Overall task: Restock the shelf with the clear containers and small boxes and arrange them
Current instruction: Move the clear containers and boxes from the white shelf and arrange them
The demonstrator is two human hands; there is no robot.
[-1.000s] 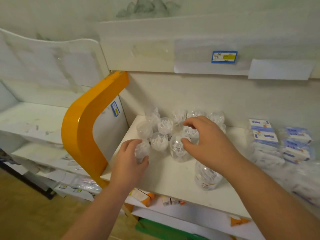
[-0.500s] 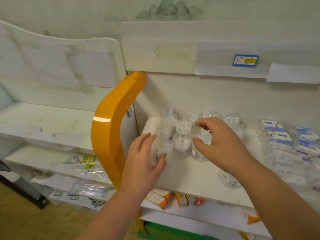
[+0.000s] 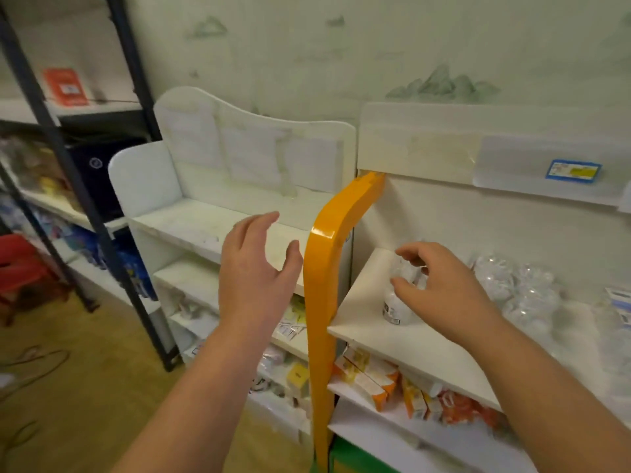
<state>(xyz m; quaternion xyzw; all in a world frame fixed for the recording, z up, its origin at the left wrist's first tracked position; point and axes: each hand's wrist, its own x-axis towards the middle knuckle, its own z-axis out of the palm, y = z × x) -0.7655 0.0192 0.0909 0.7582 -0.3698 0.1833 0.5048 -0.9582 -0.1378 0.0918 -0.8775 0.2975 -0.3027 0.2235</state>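
Observation:
A clear container (image 3: pixel 396 310) with a dark label stands near the left front of the white shelf (image 3: pixel 362 302). My right hand (image 3: pixel 440 288) grips it from above, thumb and fingers curled round its top. More clear containers (image 3: pixel 512 285) sit bunched together further right on the same shelf. Small blue-and-white boxes (image 3: pixel 619 302) show at the right edge, blurred. My left hand (image 3: pixel 252 271) hovers with spread fingers, holding nothing, left of the orange divider (image 3: pixel 321 274) and in front of the neighbouring shelf.
A white shelf unit (image 3: pixel 205 227) stands to the left, its top board bare. A black metal rack (image 3: pixel 85 186) with goods is further left. Orange boxes (image 3: pixel 372 377) fill the shelf below. A blue price tag (image 3: pixel 572 170) hangs above.
The view has swung left. My left hand came off the containers and moved left past the orange divider. My right hand now grips one container near the shelf's left front.

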